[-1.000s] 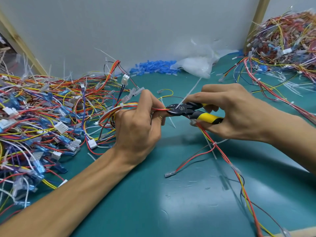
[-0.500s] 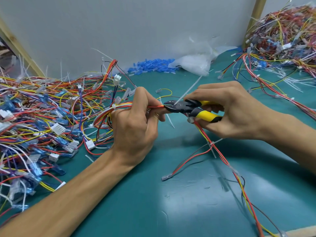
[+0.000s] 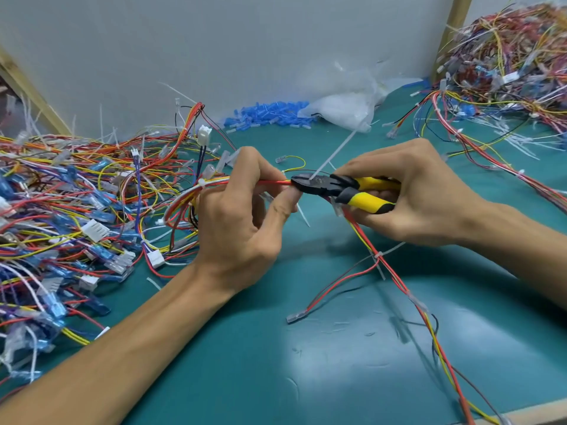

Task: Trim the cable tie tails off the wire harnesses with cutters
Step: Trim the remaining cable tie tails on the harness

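Observation:
My left hand pinches a wire harness of red, orange and yellow wires between thumb and fingers. My right hand grips the yellow-and-black handles of the cutters. The black jaws sit at the harness just right of my left thumb, at the base of a white cable tie tail that sticks up to the right. The rest of the harness trails down across the green mat, with another white tie on it.
A large tangle of harnesses with blue and white connectors fills the left. Another pile lies at the back right. Blue sleeves and a clear plastic bag sit by the grey wall. The table's front edge is at lower right.
Both hands have drifted slightly left and down in view with the harness and cutters held the same way; the cutter jaws stay at the tie tail's base.

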`<action>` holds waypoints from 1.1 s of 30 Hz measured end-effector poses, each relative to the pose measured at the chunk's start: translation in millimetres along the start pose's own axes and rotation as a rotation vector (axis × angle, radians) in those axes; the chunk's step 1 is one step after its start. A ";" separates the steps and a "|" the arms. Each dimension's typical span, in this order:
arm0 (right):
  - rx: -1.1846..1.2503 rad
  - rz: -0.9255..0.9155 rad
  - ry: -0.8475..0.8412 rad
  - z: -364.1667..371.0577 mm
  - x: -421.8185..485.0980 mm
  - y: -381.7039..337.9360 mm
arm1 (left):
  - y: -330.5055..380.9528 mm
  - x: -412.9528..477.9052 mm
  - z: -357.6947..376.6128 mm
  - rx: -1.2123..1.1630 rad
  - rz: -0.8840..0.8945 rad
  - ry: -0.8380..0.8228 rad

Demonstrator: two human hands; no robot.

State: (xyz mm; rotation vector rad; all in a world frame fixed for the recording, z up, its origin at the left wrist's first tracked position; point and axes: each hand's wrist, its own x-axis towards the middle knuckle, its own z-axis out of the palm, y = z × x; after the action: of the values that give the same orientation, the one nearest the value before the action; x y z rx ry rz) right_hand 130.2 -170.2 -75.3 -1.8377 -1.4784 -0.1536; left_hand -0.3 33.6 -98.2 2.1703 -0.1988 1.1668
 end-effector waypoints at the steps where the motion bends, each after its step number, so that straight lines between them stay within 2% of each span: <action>1: 0.004 0.002 0.001 0.3 0.0 -0.9 | 0.5 0.4 -1.7 -0.040 -0.006 -0.019; 6: -0.051 -0.025 0.049 -1.9 -0.1 -4.4 | -0.5 5.3 -3.0 -0.068 -0.075 -0.066; 11: -0.079 -0.007 0.100 -0.7 -0.9 -1.9 | 1.1 4.5 0.3 -0.295 -0.193 -0.164; 14: -0.076 -0.018 0.098 0.4 0.6 -0.7 | 3.4 3.4 1.6 -0.348 -0.231 -0.166; 21: -0.193 -0.022 -0.005 -4.9 3.5 7.7 | 3.0 2.4 4.2 -0.329 -0.278 -0.168; 26: -0.136 -0.015 -0.045 -4.5 4.1 8.7 | 4.5 2.3 4.7 -0.295 -0.266 -0.183; 33: -0.054 0.040 -0.015 -3.7 2.5 6.0 | 2.1 1.5 4.9 -0.255 -0.222 -0.184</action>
State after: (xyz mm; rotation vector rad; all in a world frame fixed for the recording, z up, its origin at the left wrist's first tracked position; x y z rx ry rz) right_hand 137.6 -170.7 -74.2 -1.9140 -1.4591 -0.1616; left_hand 3.1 29.2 -97.9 2.0132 -0.1707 0.7740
